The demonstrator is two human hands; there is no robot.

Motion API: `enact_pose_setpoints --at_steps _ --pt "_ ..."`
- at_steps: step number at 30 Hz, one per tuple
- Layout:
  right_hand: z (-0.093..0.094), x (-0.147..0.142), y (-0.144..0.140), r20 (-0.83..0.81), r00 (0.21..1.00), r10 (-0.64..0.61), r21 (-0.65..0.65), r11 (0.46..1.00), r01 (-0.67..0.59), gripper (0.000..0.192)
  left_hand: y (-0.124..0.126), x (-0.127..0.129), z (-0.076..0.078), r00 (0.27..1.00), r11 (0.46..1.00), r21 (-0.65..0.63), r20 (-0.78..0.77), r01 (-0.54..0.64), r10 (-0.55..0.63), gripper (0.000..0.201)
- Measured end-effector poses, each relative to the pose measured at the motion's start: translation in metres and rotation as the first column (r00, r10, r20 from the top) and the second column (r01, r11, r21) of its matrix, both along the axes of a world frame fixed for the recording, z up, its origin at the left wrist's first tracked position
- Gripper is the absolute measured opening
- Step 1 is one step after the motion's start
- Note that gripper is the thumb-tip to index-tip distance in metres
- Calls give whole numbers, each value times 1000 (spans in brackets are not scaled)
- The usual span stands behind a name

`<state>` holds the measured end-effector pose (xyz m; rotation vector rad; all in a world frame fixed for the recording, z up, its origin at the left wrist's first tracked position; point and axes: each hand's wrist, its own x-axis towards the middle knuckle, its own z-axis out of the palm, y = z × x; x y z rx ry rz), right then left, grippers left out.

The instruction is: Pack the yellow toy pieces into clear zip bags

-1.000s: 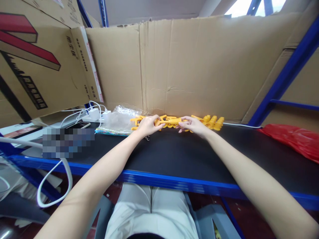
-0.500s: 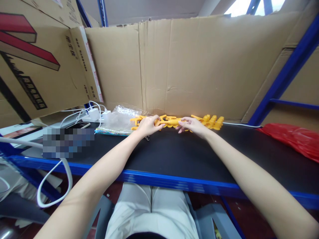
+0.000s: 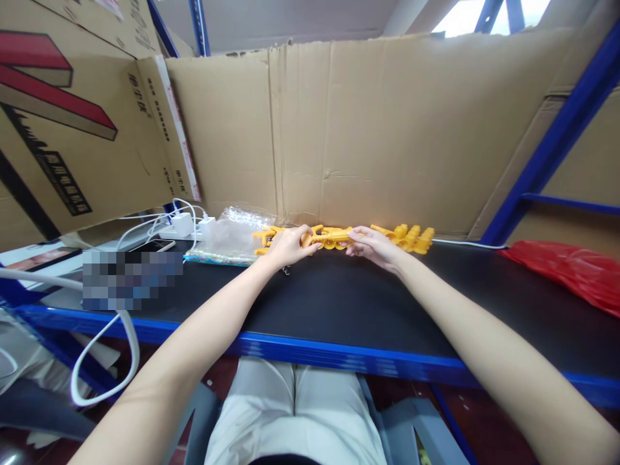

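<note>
Your left hand [image 3: 288,246] and right hand [image 3: 374,246] are both closed on one yellow plastic clip [image 3: 330,237], one hand at each end — you hold it just above the far edge of the black desk [image 3: 339,303], close against the cardboard wall [image 3: 368,129]. More yellow clips [image 3: 409,237] lie in a row to the right of your right hand, touching one another. A clear plastic bag [image 3: 231,234] lies just left of your left hand — beyond it, white chargers [image 3: 186,224] with cables. A red bag [image 3: 569,272] lies well apart at the right.
</note>
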<state>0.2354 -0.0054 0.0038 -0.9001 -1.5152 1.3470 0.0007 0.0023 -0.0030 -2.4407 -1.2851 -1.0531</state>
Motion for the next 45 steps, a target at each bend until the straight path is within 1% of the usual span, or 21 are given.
enact_pose_setpoints --at_steps 4,9,11,16,18,20,22,23,24,25,26,27,28,29,30,31,33,35,37,40,45 --pt "1 -1 -3 6 1000 0 4 1000 0 25 1 0 -1 1000 1000 3 -3 5 -5 35" --pt "4 -2 -7 116 992 -44 43 998 39 23 0 0 0 1000 1000 2 -9 13 -13 36" --pt "2 -2 -6 124 991 -57 39 998 52 23 1 0 0 1000 1000 0 -6 11 -11 36" --pt "-2 -3 -2 -45 999 -18 -34 999 16 20 -1 0 1 1000 1000 -26 -10 13 -13 37" --pt "0 -3 -2 -101 994 -33 -46 999 29 19 -4 1 3 1000 999 -43 -16 21 -22 43" --pt "4 0 0 -150 984 -95 -34 995 91 20 -7 2 5 999 998 -57 -14 40 -41 56" --pt "7 7 5 -189 961 -203 29 977 212 26 -9 3 5 998 996 -67 -11 58 -59 65" --pt "7 12 10 -201 940 -276 83 951 297 30 -9 3 5 998 995 -71 -20 65 -66 65" --pt "6 18 15 -206 909 -362 157 905 396 34 -9 3 4 997 995 -76 -39 69 -72 61" --pt "4 25 21 -201 862 -465 242 829 504 39 -7 2 3 995 994 -81 -67 71 -77 55" --pt "1 32 26 -175 808 -562 340 736 585 41 -6 1 2 992 994 -87 -99 70 -78 49" --pt "-3 39 31 -135 748 -650 446 634 631 42 -3 0 0 988 993 -92 -131 67 -79 43" --pt "-8 46 35 -69 684 -726 550 545 633 41 -1 0 -2 984 993 -97 -158 62 -77 38" --pt "-12 52 38 17 616 -787 635 484 601 39 1 -1 -3 981 993 -100 -179 57 -74 35" --pt "-16 58 39 112 544 -832 701 454 550 37 3 -1 -4 979 993 -102 -192 52 -71 32" --pt "-20 61 39 211 466 -859 754 446 481 35 5 -2 -5 978 994 -102 -200 48 -68 30" --pt "-24 65 38 396 310 -865 813 486 319 34 6 -1 -6 976 994 -103 -211 38 -59 28" --pt "-25 64 37 530 168 -831 813 555 178 33 5 -1 -5 973 994 -111 -225 24 -49 27" --pt "-25 62 36 617 72 -784 777 621 104 32 3 0 -4 970 992 -124 -238 12 -41 26" --pt "-25 59 38 677 21 -735 733 677 73 34 4 -1 -2 965 988 -153 -261 -19 -22 24" --pt "-22 64 37 735 35 -677 674 736 64 43 10 -7 -2 947 973 -227 -319 -44 -32 32"
